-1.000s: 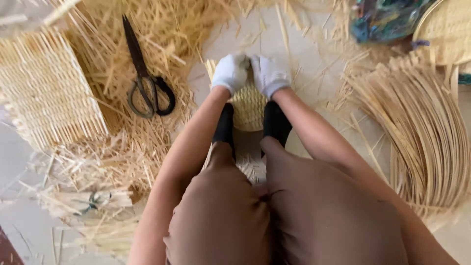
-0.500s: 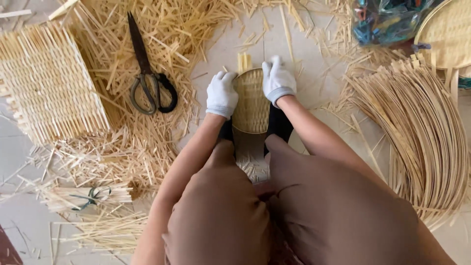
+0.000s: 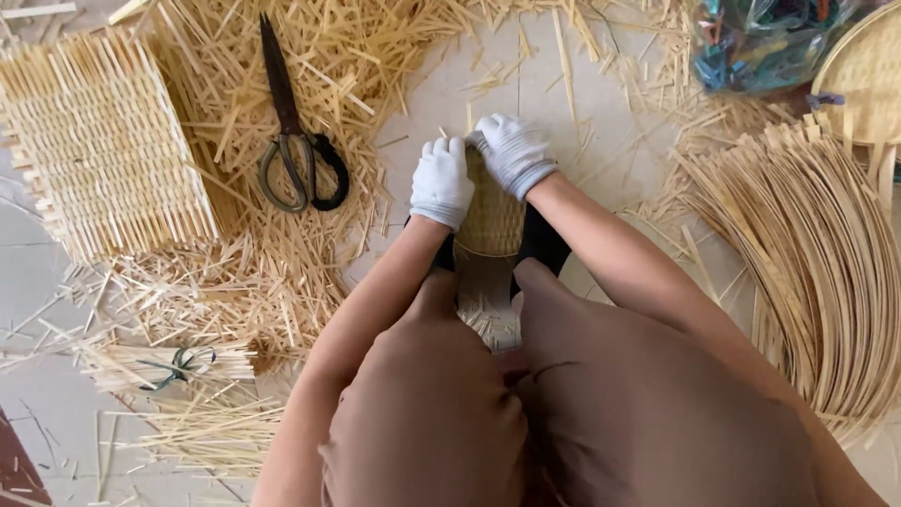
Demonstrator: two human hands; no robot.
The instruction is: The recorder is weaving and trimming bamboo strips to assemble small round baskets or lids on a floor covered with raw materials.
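Observation:
Both my hands wear white gloves and grip the far rim of a small woven bamboo basket [image 3: 488, 225] that stands on the floor between my feet. My left hand [image 3: 441, 181] clasps the rim's left side. My right hand [image 3: 512, 150] curls over its top right edge. My knees in brown trousers hide the basket's near end.
Large black-handled scissors [image 3: 296, 141] lie on a heap of cut bamboo splints to the left. A flat woven mat [image 3: 99, 141] lies further left. A bundle of long curved strips [image 3: 826, 282] fans out on the right. A tied splint bundle [image 3: 174, 364] lies lower left; a plastic bag [image 3: 760, 38] sits top right.
Both hands have slid back together at the basket's far rim, after being spread down its sides half a second ago. The basket has stayed between my feet.

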